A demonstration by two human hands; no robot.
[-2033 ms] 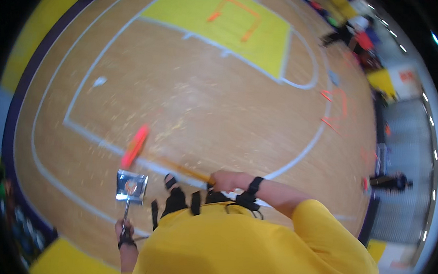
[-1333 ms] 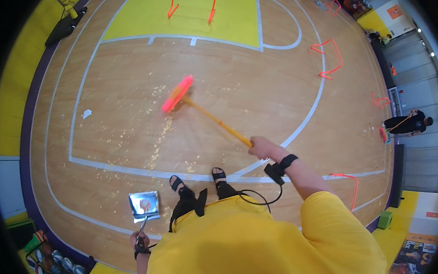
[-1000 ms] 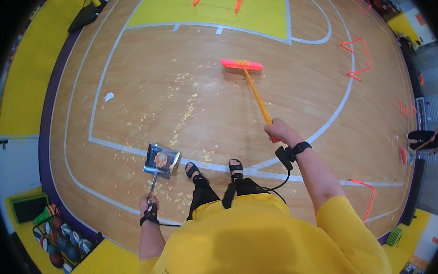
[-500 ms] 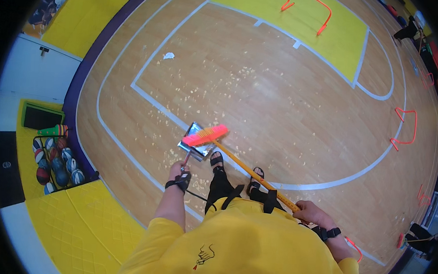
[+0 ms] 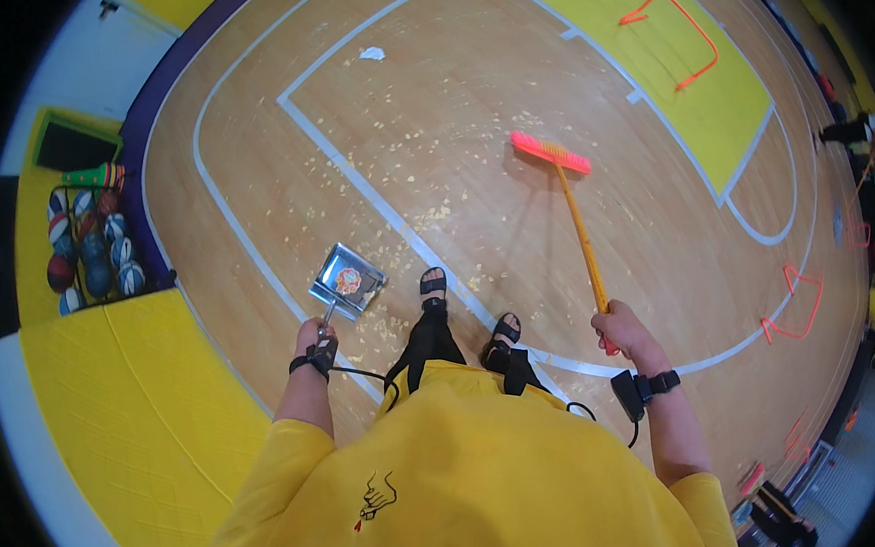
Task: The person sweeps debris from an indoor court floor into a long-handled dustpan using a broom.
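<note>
My right hand [image 5: 626,331] is closed round the lower end of a yellow broom handle. The broom [image 5: 583,227] stretches away from me, its pink bristled head [image 5: 549,154] well out in front, apart from the dustpan. At the left, my left hand [image 5: 315,338] grips the short handle of a shiny metal dustpan [image 5: 367,304]. In the pan lies a small heap of pale and reddish debris [image 5: 348,280]. Many pale flakes [image 5: 389,160] are scattered over the wooden floor, beyond and around the dustpan. Black straps are round both wrists.
A white scrap [image 5: 372,54] lies farther off. Orange low hurdles [image 5: 687,38] stand on the yellow court area and at the right. A rack of balls [image 5: 93,247] is by the left wall, beside yellow padding [image 5: 130,385]. Other people [image 5: 783,523] are at the right edge.
The broom head has swung away from above the dustpan, forward and to the right, uncovering the debris in it. The dustpan and my left hand have shifted a little left.
</note>
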